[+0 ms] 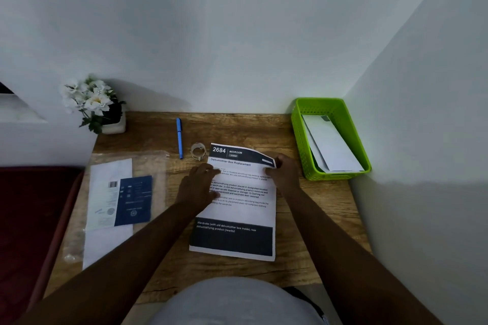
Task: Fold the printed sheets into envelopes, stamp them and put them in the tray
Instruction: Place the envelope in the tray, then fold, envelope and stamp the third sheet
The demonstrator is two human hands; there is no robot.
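A printed sheet (237,215) with black header and footer bands lies on the wooden desk (303,258) in front of me. My left hand (196,186) presses flat on the sheet's left edge with straight fingers. My right hand (284,170) pinches the sheet's top right corner, which is lifted and curled off the desk. A green plastic tray (299,129) stands at the back right corner and holds white folded envelopes (331,145). A small tape roll (198,151) sits just beyond the sheet's top left corner.
A blue pen (179,137) lies left of the tape roll. A clear plastic sleeve with white sheets and a dark blue booklet (134,200) lies at the left. A white flower pot (97,105) stands at the back left. Walls close the back and right.
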